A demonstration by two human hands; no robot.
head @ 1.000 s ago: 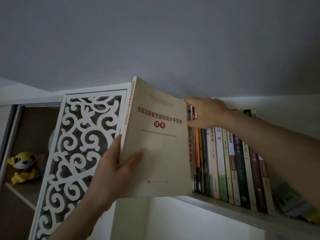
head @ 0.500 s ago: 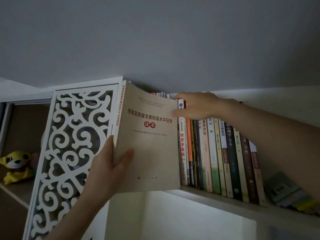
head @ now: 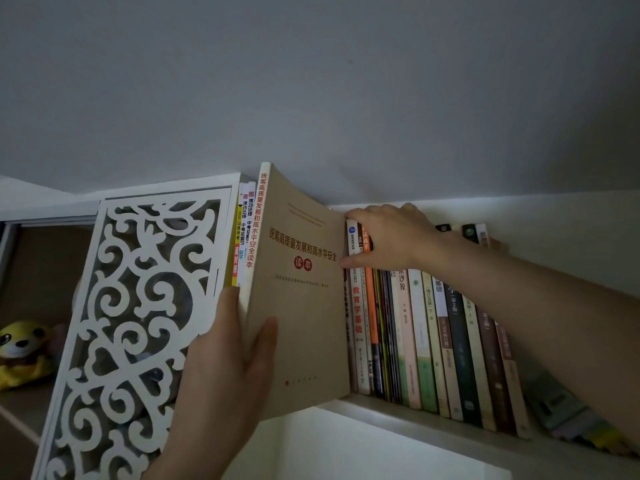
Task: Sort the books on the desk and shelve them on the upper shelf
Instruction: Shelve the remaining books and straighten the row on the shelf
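Observation:
A large beige book [head: 304,306] with red title characters stands at the left end of the upper shelf [head: 433,415], its front cover facing me. My left hand [head: 228,368] grips its spine edge low down, thumb on the cover. To its left stand thin workbooks [head: 242,237] with white and yellow spines. My right hand [head: 384,237] grips the tops of the leftmost upright books in the row [head: 433,341], thumb under and fingers over them. That row runs rightward along the shelf.
A white carved fretwork panel [head: 138,323] stands left of the shelf. Behind it a wooden cubby holds a yellow plush toy [head: 24,351]. Flat-lying books [head: 571,420] sit at the shelf's right end. The grey ceiling is close above.
The beige book has moved deeper between the workbooks and the row. The workbook spines at its left now show. My right hand stays on the row's leftmost books.

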